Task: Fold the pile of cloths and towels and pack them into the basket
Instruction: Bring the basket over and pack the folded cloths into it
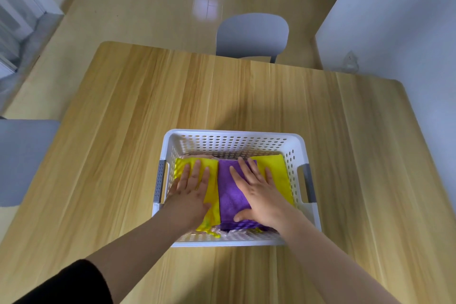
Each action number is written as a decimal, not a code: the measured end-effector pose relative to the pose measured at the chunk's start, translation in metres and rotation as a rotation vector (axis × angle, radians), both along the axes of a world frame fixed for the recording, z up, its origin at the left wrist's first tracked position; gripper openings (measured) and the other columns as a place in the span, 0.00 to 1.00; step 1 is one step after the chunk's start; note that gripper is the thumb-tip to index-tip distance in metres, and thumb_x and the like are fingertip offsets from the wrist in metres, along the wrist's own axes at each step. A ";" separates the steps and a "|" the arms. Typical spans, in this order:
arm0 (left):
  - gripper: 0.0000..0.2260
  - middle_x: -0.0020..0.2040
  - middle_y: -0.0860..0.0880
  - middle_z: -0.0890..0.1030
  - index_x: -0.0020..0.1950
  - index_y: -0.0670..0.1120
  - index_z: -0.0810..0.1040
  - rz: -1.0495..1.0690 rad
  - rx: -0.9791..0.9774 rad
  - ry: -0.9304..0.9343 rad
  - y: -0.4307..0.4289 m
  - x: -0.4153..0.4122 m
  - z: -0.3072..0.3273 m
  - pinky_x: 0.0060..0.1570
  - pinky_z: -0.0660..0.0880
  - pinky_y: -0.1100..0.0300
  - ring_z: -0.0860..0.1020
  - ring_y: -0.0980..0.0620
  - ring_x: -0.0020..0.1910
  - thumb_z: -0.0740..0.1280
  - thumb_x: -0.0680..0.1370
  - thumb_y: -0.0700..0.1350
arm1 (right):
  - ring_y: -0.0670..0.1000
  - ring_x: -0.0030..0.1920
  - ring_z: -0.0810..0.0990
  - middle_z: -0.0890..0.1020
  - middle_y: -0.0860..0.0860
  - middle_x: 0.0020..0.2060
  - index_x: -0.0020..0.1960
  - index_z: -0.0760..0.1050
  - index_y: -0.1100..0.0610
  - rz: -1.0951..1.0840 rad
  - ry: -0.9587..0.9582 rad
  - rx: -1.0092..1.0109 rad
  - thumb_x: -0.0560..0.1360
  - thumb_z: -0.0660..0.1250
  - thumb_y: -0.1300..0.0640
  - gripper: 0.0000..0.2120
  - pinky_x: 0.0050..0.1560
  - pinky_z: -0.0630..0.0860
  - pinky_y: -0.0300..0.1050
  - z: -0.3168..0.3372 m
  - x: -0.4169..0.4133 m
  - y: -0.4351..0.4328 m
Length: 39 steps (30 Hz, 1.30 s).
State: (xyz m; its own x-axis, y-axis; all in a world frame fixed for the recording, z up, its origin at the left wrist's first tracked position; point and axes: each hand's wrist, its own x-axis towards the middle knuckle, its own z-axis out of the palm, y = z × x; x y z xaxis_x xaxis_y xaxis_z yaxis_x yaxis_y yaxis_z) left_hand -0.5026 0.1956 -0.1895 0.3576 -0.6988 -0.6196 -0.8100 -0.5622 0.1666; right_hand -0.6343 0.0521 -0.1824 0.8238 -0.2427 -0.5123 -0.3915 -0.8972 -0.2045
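Left hand (191,189): fingers spread, flat on left yellow cloth (212,175). Right hand (256,191): fingers spread, flat on purple cloth (230,195), reaching onto right yellow cloth (276,168). All three folded, side by side in white perforated basket (232,142), on wooden table (123,118); grey chair (251,34) beyond

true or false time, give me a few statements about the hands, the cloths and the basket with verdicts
1. The left hand lies flat on the left yellow cloth in the basket. True.
2. The purple cloth hangs over the basket's rim. False: it lies inside, between the left yellow cloth and the right yellow cloth.
3. The right hand holds a cloth up in the air. False: it presses flat on the purple cloth.
4. A grey chair stands at the far side of the table. True.
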 end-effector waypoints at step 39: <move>0.09 0.41 0.47 0.72 0.45 0.42 0.69 0.700 -0.523 0.038 0.049 0.017 0.037 0.30 0.65 0.60 0.69 0.52 0.34 0.68 0.76 0.44 | 0.50 0.56 0.78 0.75 0.49 0.59 0.70 0.63 0.55 -0.964 -0.486 0.103 0.77 0.66 0.55 0.24 0.49 0.78 0.45 0.036 -0.074 -0.010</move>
State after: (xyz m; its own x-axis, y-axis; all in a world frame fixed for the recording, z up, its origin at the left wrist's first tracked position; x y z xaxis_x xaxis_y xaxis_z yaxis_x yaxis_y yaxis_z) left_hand -0.4858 0.2450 -0.1521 0.7968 -0.5241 -0.3008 -0.2958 -0.7724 0.5621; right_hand -0.7084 0.0422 -0.1463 0.4299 -0.8710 -0.2377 -0.7793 -0.2250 -0.5848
